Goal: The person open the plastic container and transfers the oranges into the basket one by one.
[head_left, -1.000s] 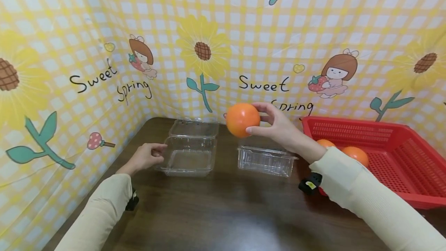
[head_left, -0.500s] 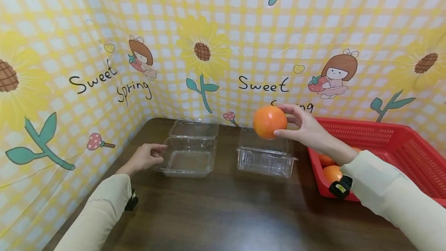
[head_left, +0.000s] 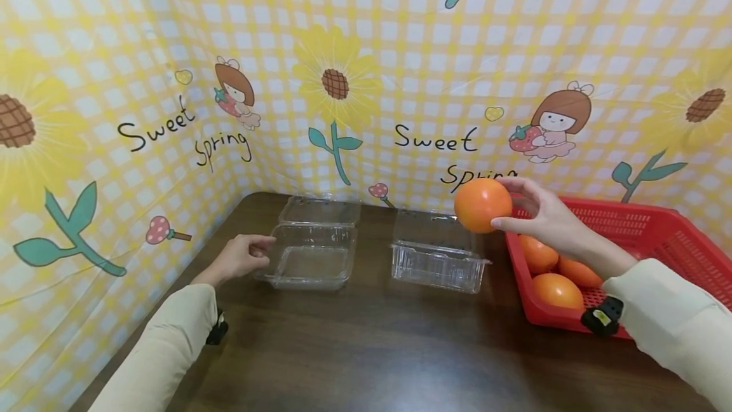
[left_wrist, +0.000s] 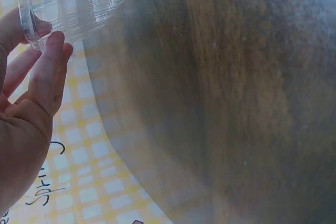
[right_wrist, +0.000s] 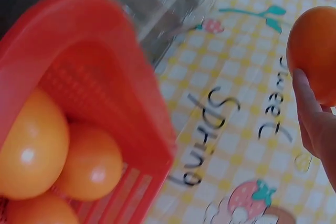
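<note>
My right hand [head_left: 549, 218] grips an orange [head_left: 481, 206] between thumb and fingers, raised in the air. It is just left of the red basket [head_left: 549, 319] and partly overlaps the lid of the right clear plastic container [head_left: 437, 267] in the head view. In the right wrist view the same orange [right_wrist: 317, 51] is at the upper right. On the left, my left hand [head_left: 239, 258] is at the side of another clear plastic container [head_left: 311, 285], which has its lid folded back. The left wrist view has thumb and fingers pinching this container's rim [left_wrist: 31, 30].
Three oranges [head_left: 557, 292] lie at the left end of the basket, partly behind my right forearm. Both containers stand with lids open on the dark wooden table [head_left: 354, 348]. A yellow checked cloth [head_left: 423, 81] hangs behind and at the left.
My right hand has carried the orange to the right, from between the two containers towards the basket. More of the oranges in the basket shows. My left hand has stayed in place.
</note>
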